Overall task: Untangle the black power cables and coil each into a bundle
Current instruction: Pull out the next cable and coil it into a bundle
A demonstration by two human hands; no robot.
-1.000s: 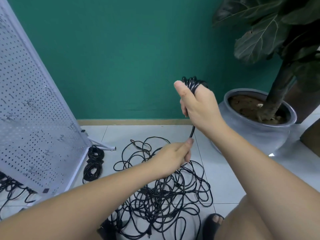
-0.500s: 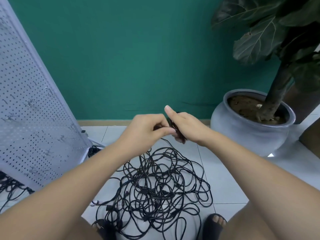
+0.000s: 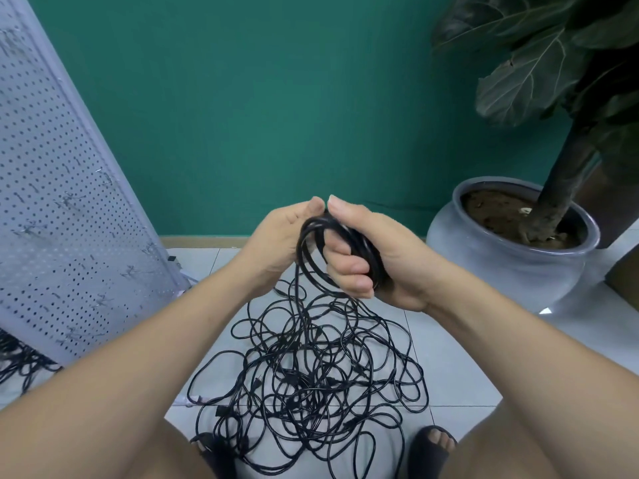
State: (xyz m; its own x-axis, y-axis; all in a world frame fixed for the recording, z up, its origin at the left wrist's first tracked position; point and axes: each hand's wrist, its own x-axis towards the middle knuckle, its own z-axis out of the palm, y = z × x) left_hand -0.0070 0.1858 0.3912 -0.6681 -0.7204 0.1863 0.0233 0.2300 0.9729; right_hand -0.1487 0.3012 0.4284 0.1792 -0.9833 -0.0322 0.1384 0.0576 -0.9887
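The right hand [image 3: 377, 264] is curled closed through one coiled cable bundle [image 3: 340, 250], its loops wrapped over the fingers. The left hand [image 3: 280, 243], touching it thumb to thumb, pinches the coil's top. Below both hands, one tangled cable heap [image 3: 311, 382] lies on the floor [image 3: 449, 357], strands rising to the bundle.

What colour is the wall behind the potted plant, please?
The wall is a plain teal green, seen clearly in the head view, behind the grey pot.
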